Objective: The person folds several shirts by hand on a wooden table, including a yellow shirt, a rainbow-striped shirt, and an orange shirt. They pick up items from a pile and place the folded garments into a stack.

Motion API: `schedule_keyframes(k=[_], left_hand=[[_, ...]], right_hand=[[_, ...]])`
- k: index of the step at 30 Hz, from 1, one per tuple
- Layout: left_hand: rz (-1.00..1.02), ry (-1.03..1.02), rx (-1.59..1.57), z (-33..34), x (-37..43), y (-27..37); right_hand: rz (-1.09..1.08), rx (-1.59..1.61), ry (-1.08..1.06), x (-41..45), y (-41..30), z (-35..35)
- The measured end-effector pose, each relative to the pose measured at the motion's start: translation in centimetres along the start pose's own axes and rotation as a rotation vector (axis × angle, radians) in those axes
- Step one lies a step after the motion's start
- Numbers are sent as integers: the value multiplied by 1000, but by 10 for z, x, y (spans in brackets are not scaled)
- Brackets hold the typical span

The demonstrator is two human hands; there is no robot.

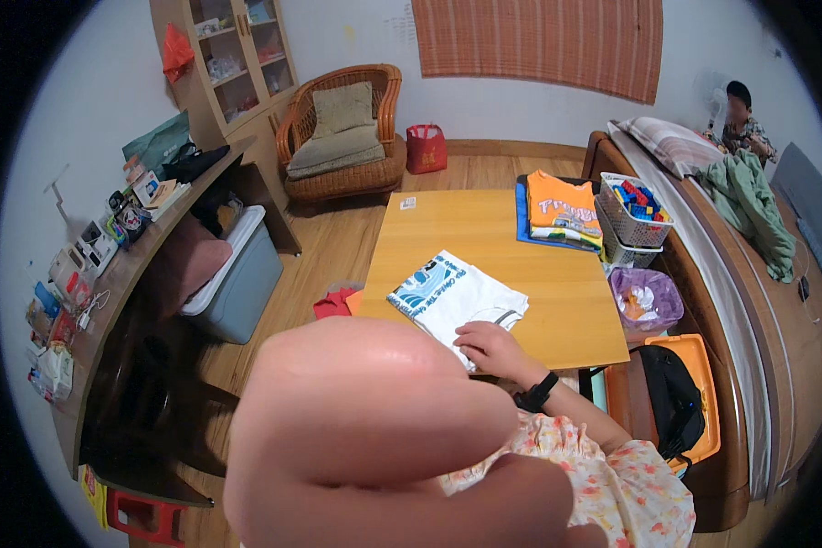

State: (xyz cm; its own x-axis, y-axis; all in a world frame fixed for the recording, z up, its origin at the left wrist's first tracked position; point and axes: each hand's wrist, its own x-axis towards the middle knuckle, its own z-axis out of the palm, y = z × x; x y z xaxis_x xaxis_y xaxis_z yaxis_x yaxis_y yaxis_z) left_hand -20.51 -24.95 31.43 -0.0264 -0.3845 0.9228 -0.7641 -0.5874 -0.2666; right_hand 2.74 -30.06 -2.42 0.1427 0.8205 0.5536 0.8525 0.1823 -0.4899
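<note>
A folded white T-shirt (462,291) with blue print lies near the front edge of a wooden table (562,301). My right hand (493,346) rests on its near side, palm down and fingers slightly bent, without a visible grip. A black band (538,392) circles that wrist. Very close to the camera, a large bare bent limb (377,404) covers the lower middle and part of the table's front. Which part of the limb it is, I cannot tell; my left hand is out of view. On the far right of the table, an orange shirt (562,202) tops a stack of folded clothes.
White baskets (636,212), the upper holding toy bricks, and a purple-lined bin (647,301) stand between table and bed (746,288). A black bag (671,397) lies in an orange container (709,411). Left is a cluttered desk (130,260). A person (746,130) is beyond the bed.
</note>
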Motion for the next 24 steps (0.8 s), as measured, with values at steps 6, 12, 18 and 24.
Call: schedule_keyframes(k=[6, 12, 18, 24], left_hand=[[-172, 0, 129, 4, 11, 40], [-751, 32, 319, -1, 5, 78], [-840, 14, 347, -4, 0, 69], [-292, -78, 101, -16, -23, 20]], right_hand=[[13, 40, -13, 9, -7, 10], [-69, -13, -178, 6, -15, -5], [-25, -11, -181, -4, -4, -32], [184, -299, 115, -27, 29, -64]])
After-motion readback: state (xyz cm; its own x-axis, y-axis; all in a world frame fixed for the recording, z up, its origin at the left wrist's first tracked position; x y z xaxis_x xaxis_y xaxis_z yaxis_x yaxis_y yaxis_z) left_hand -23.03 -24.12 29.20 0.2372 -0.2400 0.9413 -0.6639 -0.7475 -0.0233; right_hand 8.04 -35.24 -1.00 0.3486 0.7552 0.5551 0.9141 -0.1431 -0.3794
